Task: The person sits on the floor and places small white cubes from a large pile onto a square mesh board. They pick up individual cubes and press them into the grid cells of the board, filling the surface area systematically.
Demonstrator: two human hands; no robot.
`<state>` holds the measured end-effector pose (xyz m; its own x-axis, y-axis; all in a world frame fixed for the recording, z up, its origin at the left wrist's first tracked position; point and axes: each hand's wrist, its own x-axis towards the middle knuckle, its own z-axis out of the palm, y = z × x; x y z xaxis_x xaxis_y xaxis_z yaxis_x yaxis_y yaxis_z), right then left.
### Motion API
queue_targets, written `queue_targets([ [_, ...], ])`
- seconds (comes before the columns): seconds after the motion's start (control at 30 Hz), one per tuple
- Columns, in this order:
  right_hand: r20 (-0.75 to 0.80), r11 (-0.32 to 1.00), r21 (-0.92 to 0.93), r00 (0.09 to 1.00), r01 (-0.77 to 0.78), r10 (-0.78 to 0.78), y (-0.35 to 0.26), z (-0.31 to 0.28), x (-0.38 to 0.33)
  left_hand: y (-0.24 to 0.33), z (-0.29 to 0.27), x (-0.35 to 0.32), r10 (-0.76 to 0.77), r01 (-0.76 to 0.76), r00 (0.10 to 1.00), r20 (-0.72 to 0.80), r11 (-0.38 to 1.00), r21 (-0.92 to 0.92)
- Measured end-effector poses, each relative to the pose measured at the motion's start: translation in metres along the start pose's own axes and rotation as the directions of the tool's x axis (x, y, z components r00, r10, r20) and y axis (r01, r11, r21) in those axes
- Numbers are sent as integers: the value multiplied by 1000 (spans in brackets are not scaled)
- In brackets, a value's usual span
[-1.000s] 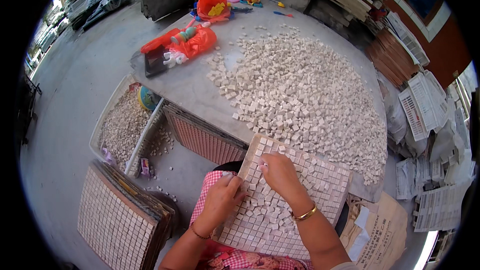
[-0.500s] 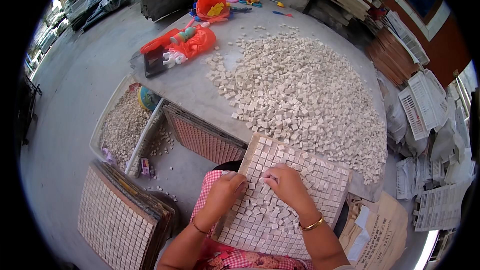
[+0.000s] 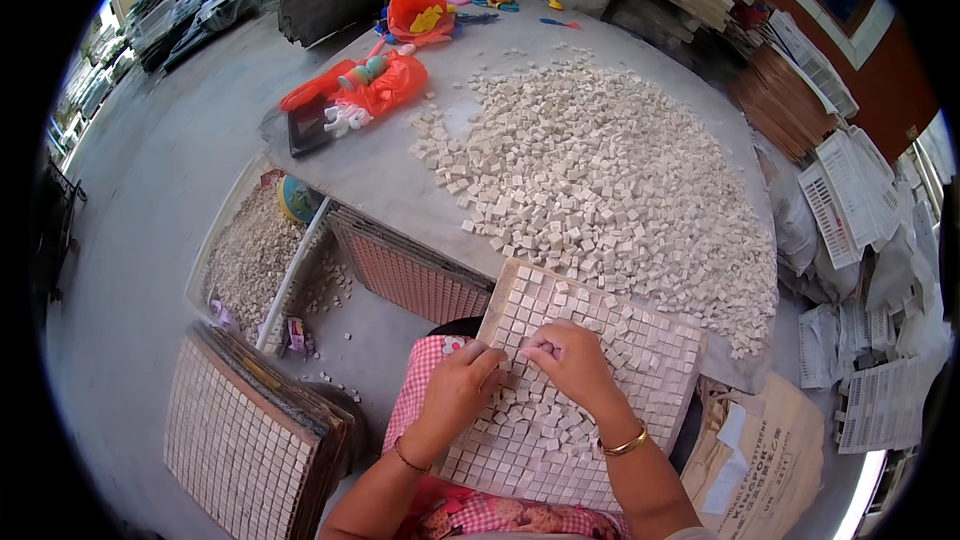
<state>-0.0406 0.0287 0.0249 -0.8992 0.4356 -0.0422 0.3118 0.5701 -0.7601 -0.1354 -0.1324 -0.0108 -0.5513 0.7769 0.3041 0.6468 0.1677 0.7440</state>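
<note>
A gridded tray (image 3: 690, 352) rests on my lap, tilted against the table's near edge. Many of its squares hold small whitish stone tiles, and loose tiles (image 3: 545, 422) lie heaped over its middle. My left hand (image 3: 462, 378) is over the tray's left side with its fingers curled together; what they hold, if anything, is hidden. Just right of it, my right hand (image 3: 568, 352) pinches its thumb and fingertips together above the grid. Anything in that pinch is too small to make out. The two hands' fingertips are close but apart.
A big pile of tiles (image 3: 600, 180) covers much of the grey table (image 3: 470, 30). Red plastic bags (image 3: 395, 85) and toys lie at its far left. On the left stand a tile-filled bin (image 3: 200, 270) and stacked filled trays (image 3: 235, 435). White crates (image 3: 850, 190) and a paper sack (image 3: 770, 450) are right.
My left hand has shifted slightly right and up, nearer my right hand. My right hand has moved a little left and up. The view has shifted slightly.
</note>
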Motion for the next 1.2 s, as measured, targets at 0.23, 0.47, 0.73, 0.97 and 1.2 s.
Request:
queue_targets([
  [0.23,-64,998,-28,996,57,-59,13,0,-19,-7,2,11,139,-174,961,238,976,129],
  [0.47,-124,990,-140,992,17,-35,14,12,-31,-5,-5,13,197,-276,924,329,936,217],
  [0.73,-193,978,-204,978,34,-75,2,16,-24,-6,-6,14,174,-229,931,320,963,143],
  [0.97,-147,981,-182,984,69,-96,11,21,-6,-10,-4,13,165,-198,955,246,973,115],
  [1.2,-50,996,-72,997,55,-59,4,3,-22,-6,5,12,92,-130,968,232,980,153],
])
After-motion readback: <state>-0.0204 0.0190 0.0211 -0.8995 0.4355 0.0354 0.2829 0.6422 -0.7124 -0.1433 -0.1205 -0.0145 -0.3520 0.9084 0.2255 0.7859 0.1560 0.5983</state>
